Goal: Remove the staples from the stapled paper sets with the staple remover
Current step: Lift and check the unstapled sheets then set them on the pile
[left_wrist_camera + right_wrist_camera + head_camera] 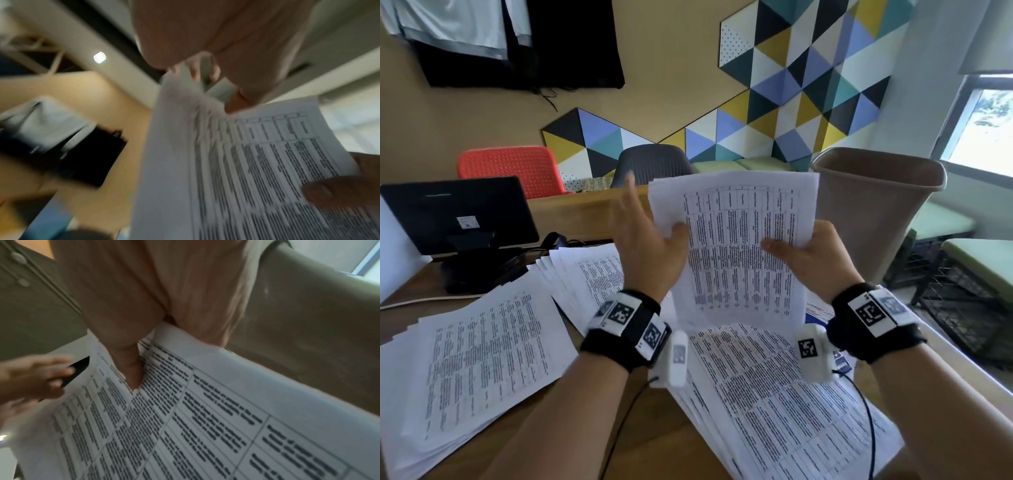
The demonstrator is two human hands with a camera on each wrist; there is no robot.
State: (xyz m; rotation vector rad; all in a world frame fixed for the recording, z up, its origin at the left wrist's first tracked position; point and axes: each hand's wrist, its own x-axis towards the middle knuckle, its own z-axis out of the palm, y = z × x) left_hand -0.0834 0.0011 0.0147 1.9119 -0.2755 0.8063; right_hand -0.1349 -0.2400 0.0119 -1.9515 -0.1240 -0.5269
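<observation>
One paper set (pixel 739 253), printed with tables, is held upright in the air above the desk (pixel 650 428), between both hands. The right hand (pixel 815 255) grips its right edge, thumb pressed on the printed face and fingers curled behind the sheets. The left hand (pixel 650 240) is at the set's left edge: the thumb lies on the front near the margin, while the fingers are extended and spread, rising behind the upper left corner; the left wrist view shows fingertips behind the top sheet, though blur prevents saying how firmly they press. The staple remover cannot be made out in any view. Three further groupings of printed sheets lie on the desk: one stack (pixel 482 370) at the left, one fanned spread (pixel 585 274) behind the left hand, and one large stack (pixel 791 411) under the forearms. One brown waste bin (pixel 876 212) stands just right of the held set. One black monitor (pixel 455 212) sits at the far left, with two chairs behind the desk, one red (pixel 510 171) and one grey (pixel 654 164).
</observation>
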